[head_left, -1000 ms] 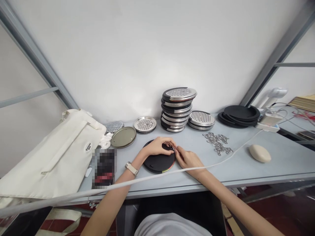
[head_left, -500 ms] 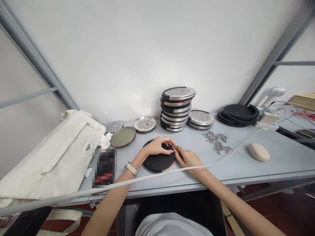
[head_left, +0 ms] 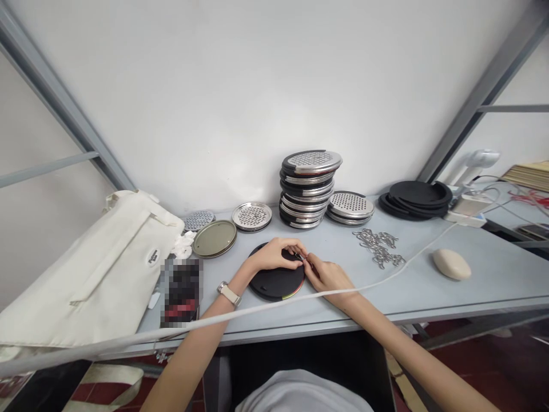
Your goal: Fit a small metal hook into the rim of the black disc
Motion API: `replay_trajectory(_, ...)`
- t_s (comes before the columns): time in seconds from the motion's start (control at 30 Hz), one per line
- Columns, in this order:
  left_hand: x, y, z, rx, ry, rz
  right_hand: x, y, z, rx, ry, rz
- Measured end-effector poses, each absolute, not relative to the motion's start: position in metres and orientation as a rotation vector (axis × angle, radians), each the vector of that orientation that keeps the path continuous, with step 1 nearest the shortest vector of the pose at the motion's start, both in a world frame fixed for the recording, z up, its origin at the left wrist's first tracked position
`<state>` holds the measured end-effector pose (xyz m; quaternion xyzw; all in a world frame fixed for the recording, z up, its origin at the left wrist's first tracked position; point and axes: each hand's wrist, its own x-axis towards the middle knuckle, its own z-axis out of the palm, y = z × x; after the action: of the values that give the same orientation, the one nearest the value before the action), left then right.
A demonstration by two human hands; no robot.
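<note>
A black round disc (head_left: pixel 277 283) with a red and yellow strip on its edge lies flat on the table, close to me. Over its far right part curls my left hand (head_left: pixel 277 255), thumb and fingertips closed around a small metal clip (head_left: pixel 299 257). From the right, my right hand (head_left: pixel 329 277) pinches at the same spot by the disc's edge; its fingertips meet those of the left. The fingers hide most of the clip. Several loose metal clips (head_left: pixel 379 248) lie in a heap to the right.
Behind the hands stands a tall stack of graters (head_left: pixel 309 191), with a lower stack (head_left: pixel 350 207) beside it. Black discs (head_left: pixel 416 197) sit back right. Olive lids (head_left: pixel 215 239) and a white bag (head_left: pixel 98 274) lie left. A white cable (head_left: pixel 257 309) crosses in front; a beige oval object (head_left: pixel 452 264) rests right.
The view shifts very slightly. Both hands keep their place at the disc's edge, with only tiny fingertip movement at the clip.
</note>
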<state>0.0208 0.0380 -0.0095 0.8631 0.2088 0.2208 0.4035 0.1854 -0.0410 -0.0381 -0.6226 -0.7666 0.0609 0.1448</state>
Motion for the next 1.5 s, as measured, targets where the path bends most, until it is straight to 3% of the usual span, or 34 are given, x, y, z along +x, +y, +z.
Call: replay_trajectory(1.5, 0.023, 0.0338, -0.0058, 2.532, 0.65, 0.518, 0.184, -0.0427, -0.0361, -1.776, -2.242, 0.066)
